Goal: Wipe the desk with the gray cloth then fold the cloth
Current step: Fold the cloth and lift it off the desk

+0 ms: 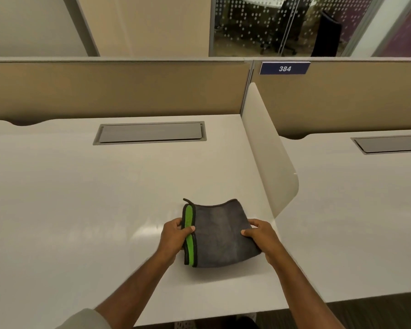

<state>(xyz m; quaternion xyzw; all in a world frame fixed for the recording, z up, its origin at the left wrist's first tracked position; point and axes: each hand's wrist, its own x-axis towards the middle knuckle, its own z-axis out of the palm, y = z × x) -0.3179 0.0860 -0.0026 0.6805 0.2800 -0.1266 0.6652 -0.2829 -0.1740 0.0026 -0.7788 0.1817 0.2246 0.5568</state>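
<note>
1. Here, the gray cloth [220,236] lay folded into a compact rectangle on the white desk [81,198], toward the desk's near right part, not far from the front edge.
2. Along the cloth's left side ran a bright green strip [189,236] bound in black edging, showing where the folded layers met; a small black loop stuck out at the far left corner.
3. The left hand [175,236] was closed on that left edge, thumb lying across the green strip and the fingers curled under or behind the layers, pinching them together.
4. The right hand [261,236] gripped the cloth's right edge, thumb on top of the gray surface and the other fingers wrapped around the side, so both hands held the cloth between them.
5. The cloth's far edge curved slightly; whether its near part was lifted off the desk or resting on it could not be told.
6. A light sleeve [86,319] showed at the bottom of the left forearm.
7. Farther back, a gray rectangular cable hatch [150,132] sat flush in the desk.
8. A curved white divider [268,148] stood at the desk's right edge, separating it from the neighboring desk [354,210].
9. Behind, on the tan partition [116,89], a blue sign [284,68] read 384.
</note>
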